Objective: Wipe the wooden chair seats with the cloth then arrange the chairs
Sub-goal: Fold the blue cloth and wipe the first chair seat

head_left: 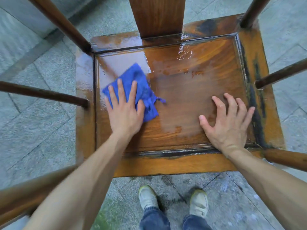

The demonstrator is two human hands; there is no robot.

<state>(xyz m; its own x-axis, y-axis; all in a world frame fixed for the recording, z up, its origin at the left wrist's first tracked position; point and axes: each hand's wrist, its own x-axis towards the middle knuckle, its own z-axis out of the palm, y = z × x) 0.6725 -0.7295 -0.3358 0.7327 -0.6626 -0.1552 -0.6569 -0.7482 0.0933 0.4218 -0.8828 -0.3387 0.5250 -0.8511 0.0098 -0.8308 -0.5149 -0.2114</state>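
The left hand (123, 112) presses the blue cloth (132, 90) flat-fingered near the wet chair seat's (191, 100) left edge to wipe; the right hand (227, 123), fingers spread and holding nothing, braces near the right edge

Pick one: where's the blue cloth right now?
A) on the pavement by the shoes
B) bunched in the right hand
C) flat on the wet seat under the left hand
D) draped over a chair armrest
C: the blue cloth lies flat on the wet seat, pressed by the straight fingers of the left hand; the right hand rests on bare wood.
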